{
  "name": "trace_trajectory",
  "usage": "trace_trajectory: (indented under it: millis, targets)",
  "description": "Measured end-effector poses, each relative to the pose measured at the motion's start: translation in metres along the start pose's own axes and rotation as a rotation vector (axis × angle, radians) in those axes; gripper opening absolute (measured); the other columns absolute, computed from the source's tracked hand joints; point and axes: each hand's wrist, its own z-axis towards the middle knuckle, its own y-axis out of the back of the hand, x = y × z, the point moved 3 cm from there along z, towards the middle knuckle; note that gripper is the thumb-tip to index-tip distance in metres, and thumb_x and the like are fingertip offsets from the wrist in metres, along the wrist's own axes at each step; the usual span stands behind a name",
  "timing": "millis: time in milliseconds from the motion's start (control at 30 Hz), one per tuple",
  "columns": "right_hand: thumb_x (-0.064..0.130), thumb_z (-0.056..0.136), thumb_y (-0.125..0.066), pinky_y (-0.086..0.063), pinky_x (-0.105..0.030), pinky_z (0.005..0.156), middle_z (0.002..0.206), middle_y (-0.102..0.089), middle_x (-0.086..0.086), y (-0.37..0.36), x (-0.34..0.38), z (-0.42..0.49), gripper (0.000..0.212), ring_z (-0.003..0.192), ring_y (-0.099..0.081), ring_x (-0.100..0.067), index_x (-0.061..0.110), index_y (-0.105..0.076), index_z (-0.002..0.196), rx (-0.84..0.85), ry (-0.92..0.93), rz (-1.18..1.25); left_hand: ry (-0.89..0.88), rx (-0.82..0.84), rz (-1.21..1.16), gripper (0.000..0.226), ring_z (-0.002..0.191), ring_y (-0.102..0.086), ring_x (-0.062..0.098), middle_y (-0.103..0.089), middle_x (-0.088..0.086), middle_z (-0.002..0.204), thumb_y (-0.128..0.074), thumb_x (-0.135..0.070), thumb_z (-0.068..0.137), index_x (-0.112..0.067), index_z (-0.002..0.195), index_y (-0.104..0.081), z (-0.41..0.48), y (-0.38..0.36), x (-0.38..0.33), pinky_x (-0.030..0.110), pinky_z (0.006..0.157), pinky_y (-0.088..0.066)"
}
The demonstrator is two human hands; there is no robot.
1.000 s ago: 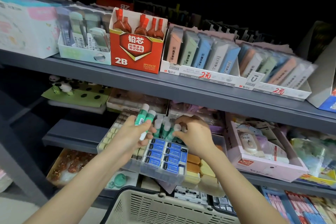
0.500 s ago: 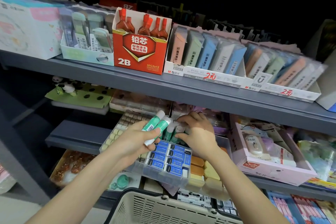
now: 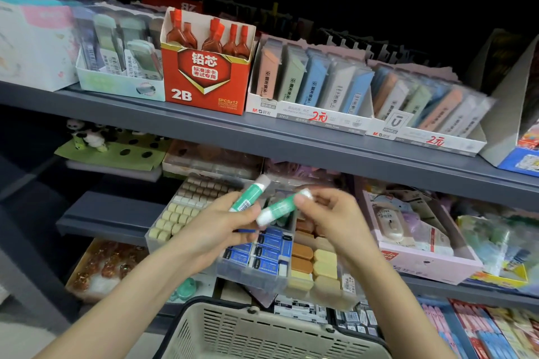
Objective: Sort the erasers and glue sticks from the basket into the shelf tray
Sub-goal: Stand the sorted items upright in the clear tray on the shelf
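My left hand (image 3: pixel 217 229) holds a green glue stick (image 3: pixel 248 195) that tilts up to the right. A second green glue stick (image 3: pixel 281 207) lies between both hands; my right hand (image 3: pixel 329 218) pinches its white upper end, and its lower end touches my left fingers. Both hands hover over the clear divided shelf tray (image 3: pixel 250 274), which holds blue-wrapped erasers (image 3: pixel 264 253), beige and brown erasers (image 3: pixel 313 259) and more glue sticks, mostly hidden behind the hands. The beige basket (image 3: pixel 262 332) sits below at the bottom edge; its contents are out of sight.
A grey upper shelf (image 3: pixel 262 137) overhangs the tray and carries a red 2B lead box (image 3: pixel 204 79) and pastel lead packs (image 3: pixel 315 81). A pink box (image 3: pixel 423 251) stands right of the tray. Small cream erasers (image 3: pixel 175 213) fill a compartment at left.
My right hand came up out of the tray's glue-stick compartment and took the end of one of the two sticks my left hand held. The sticks now point apart.
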Motion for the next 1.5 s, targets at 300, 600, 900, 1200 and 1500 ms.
trace_trajectory:
  millis: [300, 600, 900, 1200, 1500]
  targets:
    - [-0.002, 0.083, -0.064, -0.053, -0.022, 0.057, 0.069, -0.067, -0.013, 0.013, -0.001, -0.004, 0.007, 0.054, -0.063, -0.016, -0.001, -0.06, 0.089, -0.026, -0.183, 0.321, -0.032, -0.061, -0.053, 0.021, 0.053, -0.046, 0.01, -0.048, 0.0, 0.064, -0.058, -0.02, 0.089, -0.002, 0.099, -0.055, 0.001, 0.002, -0.002, 0.018, 0.045, -0.039]
    - [-0.008, 0.072, -0.072, -0.053, -0.031, 0.074, 0.093, -0.069, 0.001, -0.023, -0.009, -0.031, 0.059, 0.078, -0.061, -0.012, 0.033, -0.058, 0.111, 0.205, 0.039, -0.023, -0.136, 0.034, 0.075, 0.005, 0.055, -0.046, 0.01, -0.053, 0.0, 0.063, -0.055, -0.009, 0.093, -0.006, 0.09, -0.059, -0.004, -0.024, 0.003, 0.017, 0.046, -0.038]
    - [0.023, 0.091, -0.059, -0.05, -0.039, 0.076, 0.088, -0.066, -0.005, 0.004, -0.031, 0.032, 0.016, 0.085, -0.064, -0.027, 0.013, -0.05, 0.099, -0.017, 0.134, -0.758, -0.098, -0.177, 0.166, 0.027, 0.048, -0.027, 0.005, -0.037, -0.006, 0.059, -0.043, -0.033, 0.099, -0.014, 0.096, -0.062, 0.004, -0.001, 0.002, 0.016, 0.043, -0.021]
    - [0.042, 0.083, -0.063, -0.034, -0.029, 0.066, 0.103, -0.065, -0.007, -0.017, -0.039, 0.054, 0.044, 0.103, -0.056, -0.026, 0.016, -0.051, 0.116, 0.025, 0.285, -1.307, -0.088, -0.191, 0.295, 0.018, 0.056, -0.037, 0.009, -0.049, -0.002, 0.073, -0.048, -0.025, 0.098, -0.016, 0.093, -0.062, 0.005, 0.008, -0.001, 0.018, 0.05, -0.031]
    - [0.038, 0.052, -0.087, -0.05, -0.037, 0.067, 0.091, -0.063, -0.007, -0.019, -0.041, 0.055, 0.048, 0.09, -0.058, -0.034, 0.021, -0.07, 0.094, -0.066, 0.381, -1.148, -0.102, -0.196, 0.321, 0.02, 0.053, -0.036, 0.008, -0.052, -0.001, 0.071, -0.049, -0.024, 0.097, -0.009, 0.091, -0.061, 0.005, 0.012, -0.005, 0.014, 0.045, -0.031]
